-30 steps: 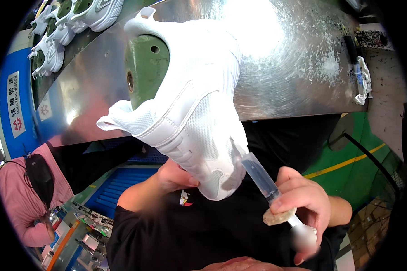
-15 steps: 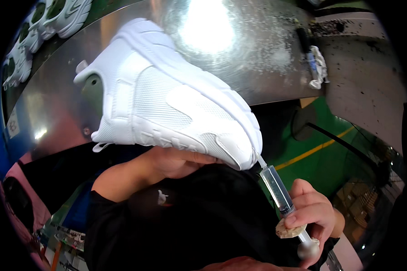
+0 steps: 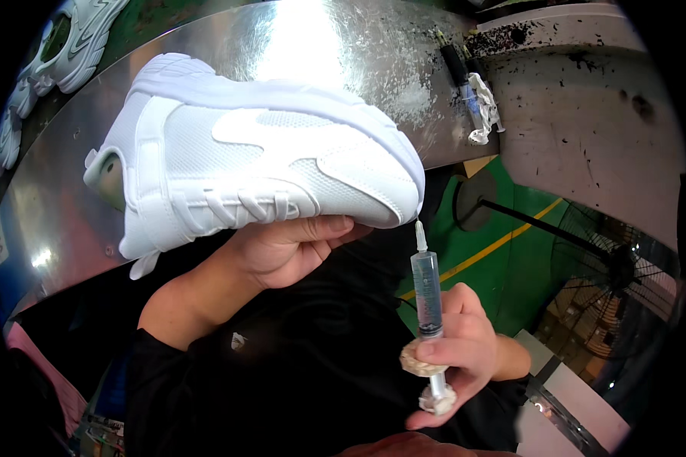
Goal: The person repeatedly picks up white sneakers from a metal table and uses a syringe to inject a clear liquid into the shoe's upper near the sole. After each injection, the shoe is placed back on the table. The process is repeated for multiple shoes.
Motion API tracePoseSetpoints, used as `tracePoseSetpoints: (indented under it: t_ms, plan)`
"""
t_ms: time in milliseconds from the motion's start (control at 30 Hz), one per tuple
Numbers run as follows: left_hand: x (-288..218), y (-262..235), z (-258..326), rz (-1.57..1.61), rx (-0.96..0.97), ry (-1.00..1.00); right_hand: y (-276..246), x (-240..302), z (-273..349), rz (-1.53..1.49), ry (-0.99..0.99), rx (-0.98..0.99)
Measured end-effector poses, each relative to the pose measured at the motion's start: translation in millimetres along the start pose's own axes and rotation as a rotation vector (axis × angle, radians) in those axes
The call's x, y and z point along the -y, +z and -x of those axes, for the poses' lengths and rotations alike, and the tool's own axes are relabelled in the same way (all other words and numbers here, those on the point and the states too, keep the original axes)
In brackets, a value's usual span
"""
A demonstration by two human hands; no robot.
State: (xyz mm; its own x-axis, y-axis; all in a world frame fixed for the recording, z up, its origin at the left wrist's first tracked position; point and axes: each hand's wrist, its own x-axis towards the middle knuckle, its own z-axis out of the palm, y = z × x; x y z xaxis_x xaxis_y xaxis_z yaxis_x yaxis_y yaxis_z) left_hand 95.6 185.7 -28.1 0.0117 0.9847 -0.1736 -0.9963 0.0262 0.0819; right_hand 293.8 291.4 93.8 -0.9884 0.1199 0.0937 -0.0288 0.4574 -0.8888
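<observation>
My left hand (image 3: 293,247) grips a white lace-up sneaker (image 3: 251,152) from below, fingers and thumb around its laced upper. The shoe lies on its side in the air, sole edge turned away from me and toe to the right. In my right hand (image 3: 469,335) is a clear plastic syringe (image 3: 427,286) with a tapered white tip, its barrel partly filled with clear liquid. The tip points up and meets the toe edge, by the seam between sole and upper. Beige wrapping covers the syringe's flange and plunger end, where my fingers hold it.
Behind the shoe stretches a shiny metal tabletop (image 3: 57,190) with whitish residue. More white sneakers (image 3: 84,46) stand at the upper left. Another syringe (image 3: 471,103) with white wrapping lies near the table's right end. A black fan (image 3: 598,286) stands over the green floor (image 3: 453,228) at right.
The sneaker has shifted left and turned, so its length lies more level. The syringe has moved left and stands more upright, its tip still at the toe edge.
</observation>
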Motion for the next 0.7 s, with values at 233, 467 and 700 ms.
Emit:
tracePoseSetpoints:
  t_ms: [233, 467, 700]
  plan:
    - [-1, 8, -2, -0.006, 0.022, 0.046, 24, -10, -9, 0.303, -0.115, -0.14]
    - [-1, 20, -5, -0.015, -0.02, 0.061, 34, -19, -8, 0.399, -0.153, -0.177]
    - [-7, -1, 24, 0.06, -0.098, 0.031, 22, -33, -10, 0.486, -0.254, -0.27]
